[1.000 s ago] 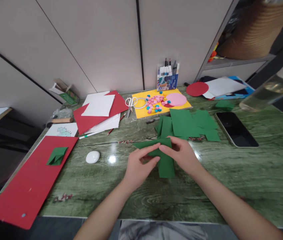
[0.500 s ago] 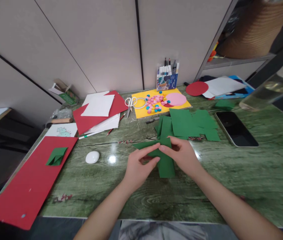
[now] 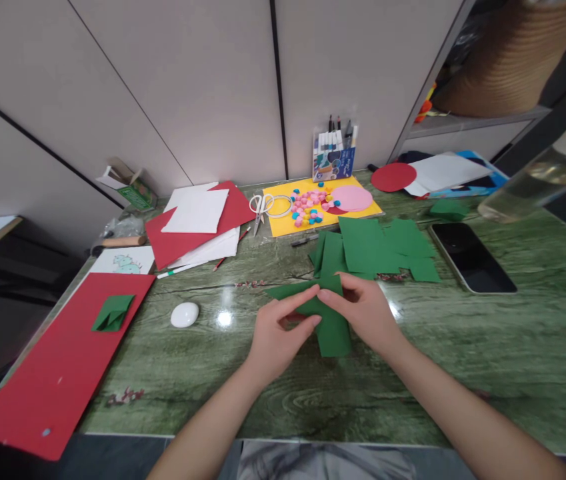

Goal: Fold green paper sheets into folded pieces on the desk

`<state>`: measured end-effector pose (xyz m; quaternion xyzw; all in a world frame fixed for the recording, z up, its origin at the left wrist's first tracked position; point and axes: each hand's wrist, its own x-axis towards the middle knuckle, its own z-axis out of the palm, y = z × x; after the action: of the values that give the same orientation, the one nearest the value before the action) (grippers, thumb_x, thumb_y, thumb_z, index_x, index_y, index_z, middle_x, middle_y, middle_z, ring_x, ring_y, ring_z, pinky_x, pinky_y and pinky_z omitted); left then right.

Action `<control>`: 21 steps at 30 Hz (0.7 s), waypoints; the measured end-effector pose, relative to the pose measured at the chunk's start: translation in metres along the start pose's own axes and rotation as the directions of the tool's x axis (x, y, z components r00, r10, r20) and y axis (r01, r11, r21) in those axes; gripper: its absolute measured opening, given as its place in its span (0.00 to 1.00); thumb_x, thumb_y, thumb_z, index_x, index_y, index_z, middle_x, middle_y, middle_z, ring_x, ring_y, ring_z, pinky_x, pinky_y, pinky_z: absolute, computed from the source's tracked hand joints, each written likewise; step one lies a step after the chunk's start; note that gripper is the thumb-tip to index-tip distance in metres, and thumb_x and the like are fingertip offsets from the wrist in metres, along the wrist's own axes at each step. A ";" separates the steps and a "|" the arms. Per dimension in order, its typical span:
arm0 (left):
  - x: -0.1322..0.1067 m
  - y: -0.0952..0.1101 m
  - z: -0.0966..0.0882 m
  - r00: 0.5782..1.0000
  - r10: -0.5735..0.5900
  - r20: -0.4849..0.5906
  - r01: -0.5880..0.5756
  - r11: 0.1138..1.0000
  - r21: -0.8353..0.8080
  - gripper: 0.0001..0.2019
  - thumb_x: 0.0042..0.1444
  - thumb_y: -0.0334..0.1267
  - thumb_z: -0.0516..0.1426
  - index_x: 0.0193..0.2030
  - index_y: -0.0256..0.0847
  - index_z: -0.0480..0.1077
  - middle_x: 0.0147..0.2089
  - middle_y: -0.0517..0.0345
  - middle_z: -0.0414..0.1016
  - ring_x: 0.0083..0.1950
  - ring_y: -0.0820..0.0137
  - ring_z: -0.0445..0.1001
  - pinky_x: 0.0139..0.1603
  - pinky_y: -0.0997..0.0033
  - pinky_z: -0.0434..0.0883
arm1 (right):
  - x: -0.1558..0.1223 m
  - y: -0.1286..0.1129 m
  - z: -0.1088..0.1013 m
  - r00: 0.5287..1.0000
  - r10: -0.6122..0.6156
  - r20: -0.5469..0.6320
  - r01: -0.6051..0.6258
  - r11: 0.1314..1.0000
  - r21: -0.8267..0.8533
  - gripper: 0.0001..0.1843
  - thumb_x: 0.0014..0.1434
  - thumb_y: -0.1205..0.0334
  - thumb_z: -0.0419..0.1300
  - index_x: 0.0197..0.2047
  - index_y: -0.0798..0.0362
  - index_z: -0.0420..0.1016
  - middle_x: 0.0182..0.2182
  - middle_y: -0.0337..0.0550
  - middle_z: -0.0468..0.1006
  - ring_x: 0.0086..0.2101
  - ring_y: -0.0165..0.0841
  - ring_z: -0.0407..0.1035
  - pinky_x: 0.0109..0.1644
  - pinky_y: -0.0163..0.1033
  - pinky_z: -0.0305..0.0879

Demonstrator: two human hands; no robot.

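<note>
Between my hands is a folded green paper (image 3: 333, 333), one part pointing left and a strip hanging down toward me. My left hand (image 3: 283, 333) is closed on its left part, index finger along the fold and thumb close below. With thumb and fingers, my right hand (image 3: 365, 307) pinches the upper right edge. Just beyond lie several green paper pieces (image 3: 367, 243), overlapping on the table. A small folded green paper (image 3: 113, 313) rests on the red sheet (image 3: 63, 373) at the left.
White scissors (image 3: 259, 212) lie beside a yellow sheet (image 3: 281, 225) bearing pink, blue and yellow pompoms (image 3: 307, 203). A box of markers (image 3: 333, 157) stands behind. At the right are a phone (image 3: 473, 257) and a bottle (image 3: 527, 183). A white oval object (image 3: 185, 315) sits left.
Almost nothing differs. Both hands keep the same grip on the green paper, whose lower end has shifted very slightly.
</note>
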<state>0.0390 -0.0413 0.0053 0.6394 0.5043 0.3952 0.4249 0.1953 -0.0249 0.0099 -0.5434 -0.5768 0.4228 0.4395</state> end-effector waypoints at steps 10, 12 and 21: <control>0.000 -0.001 -0.001 1.000 0.002 -0.010 -0.002 1.000 -0.002 0.20 0.47 0.32 0.60 0.49 0.50 0.72 0.47 0.60 0.76 0.38 0.70 0.73 0.37 0.74 0.72 | 0.000 0.000 0.000 0.999 0.008 0.037 -0.009 0.999 0.038 0.15 0.50 0.55 0.60 0.20 0.54 0.62 0.20 0.33 0.57 0.24 0.28 0.52 0.27 0.34 0.49; 0.001 -0.001 -0.001 1.000 -0.004 -0.012 0.004 1.000 -0.006 0.20 0.47 0.32 0.60 0.48 0.50 0.72 0.47 0.59 0.77 0.38 0.70 0.73 0.37 0.74 0.72 | 0.000 0.000 -0.002 0.999 0.004 0.054 -0.008 0.998 0.062 0.14 0.51 0.55 0.60 0.22 0.54 0.63 0.21 0.34 0.58 0.25 0.28 0.53 0.28 0.34 0.49; 0.002 -0.002 -0.002 1.000 -0.027 -0.013 0.026 0.998 -0.052 0.19 0.47 0.33 0.61 0.48 0.50 0.73 0.46 0.59 0.77 0.35 0.70 0.73 0.35 0.73 0.73 | 0.003 -0.002 -0.008 0.999 -0.050 -0.008 0.050 0.995 0.080 0.18 0.50 0.56 0.60 0.19 0.52 0.55 0.20 0.33 0.53 0.23 0.27 0.50 0.26 0.34 0.47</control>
<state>0.0373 -0.0391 0.0043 0.6189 0.5052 0.4067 0.4432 0.2029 -0.0222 0.0145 -0.5120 -0.5714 0.4328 0.4733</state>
